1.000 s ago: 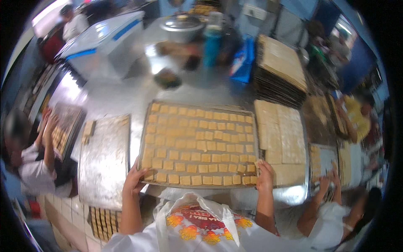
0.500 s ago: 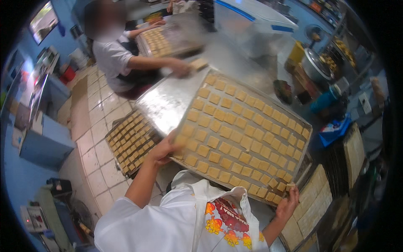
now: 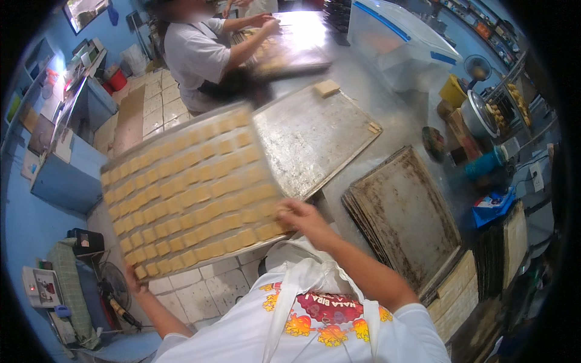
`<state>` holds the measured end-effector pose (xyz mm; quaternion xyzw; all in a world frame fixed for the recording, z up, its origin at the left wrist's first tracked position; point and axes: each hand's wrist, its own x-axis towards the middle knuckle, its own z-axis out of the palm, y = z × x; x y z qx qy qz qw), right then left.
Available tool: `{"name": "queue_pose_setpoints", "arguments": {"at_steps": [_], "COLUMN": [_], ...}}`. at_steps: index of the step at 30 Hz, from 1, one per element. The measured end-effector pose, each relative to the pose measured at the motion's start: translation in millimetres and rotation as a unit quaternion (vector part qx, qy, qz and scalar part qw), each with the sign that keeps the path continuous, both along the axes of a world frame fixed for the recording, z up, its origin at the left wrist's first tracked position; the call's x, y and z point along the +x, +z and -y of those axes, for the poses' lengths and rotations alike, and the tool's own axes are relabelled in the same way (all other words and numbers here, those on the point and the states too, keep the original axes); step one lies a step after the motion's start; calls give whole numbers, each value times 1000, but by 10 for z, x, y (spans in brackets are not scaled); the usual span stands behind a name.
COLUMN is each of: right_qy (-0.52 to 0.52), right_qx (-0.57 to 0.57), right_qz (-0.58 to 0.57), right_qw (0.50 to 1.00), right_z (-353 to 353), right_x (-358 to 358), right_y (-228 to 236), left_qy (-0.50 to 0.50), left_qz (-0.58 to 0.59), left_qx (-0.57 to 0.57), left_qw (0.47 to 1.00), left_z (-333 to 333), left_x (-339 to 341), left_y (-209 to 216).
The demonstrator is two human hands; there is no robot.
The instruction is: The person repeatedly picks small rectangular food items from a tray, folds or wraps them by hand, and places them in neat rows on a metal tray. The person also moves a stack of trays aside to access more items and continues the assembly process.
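Observation:
A large metal baking tray point(image 3: 213, 258) is held up in front of me, over the tiled floor to the left of the table. Rows of pale yellow square dough pieces point(image 3: 189, 199) cover it, slightly smeared by motion. My left hand point(image 3: 135, 281) grips its near left corner, with the fingers partly hidden. Its near right corner is in my right hand point(image 3: 304, 221). Just beyond that hand, a worn flat tray point(image 3: 305, 142) lies on the table, bearing a pale block point(image 3: 327, 89) and a few small strips at its right corner.
Several stained trays point(image 3: 404, 213) are stacked on the metal table point(image 3: 339, 181) at right. A clear lidded bin point(image 3: 387, 51) stands at the back. Across the table a co-worker point(image 3: 196, 57) reaches over another tray. A lidded pot point(image 3: 481, 113) and a fan sit at far right.
The loaded tray has swung left, from above the table to over the floor, with both hands on it. The stacked trays beneath now show. The co-worker's nearer hand has left the pale block.

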<state>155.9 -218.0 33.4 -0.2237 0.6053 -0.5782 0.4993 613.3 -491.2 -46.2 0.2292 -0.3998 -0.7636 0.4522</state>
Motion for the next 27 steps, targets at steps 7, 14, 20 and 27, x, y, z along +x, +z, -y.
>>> {"name": "queue_pose_setpoints", "arguments": {"at_steps": [7,14,20,27], "right_qy": [88,-4,-106,-130], "right_qx": [9,55,165,204], "right_qz": [12,48,-77,-67], "right_qw": [996,997,978,968], "right_z": [506,247,101,126], "right_x": [291,26,-409,-756], "right_y": [-803,-1565,-2387,-2554], "left_qy": [157,3,-47,-96], "left_qz": [72,76,111,242], "left_qx": [157,167,189,101], "left_qw": [972,983,975,960], "left_z": [-197,81,644,993], "left_x": [731,-124,-896,-1471], "left_y": [-270,-973,-1492,-1584]}}
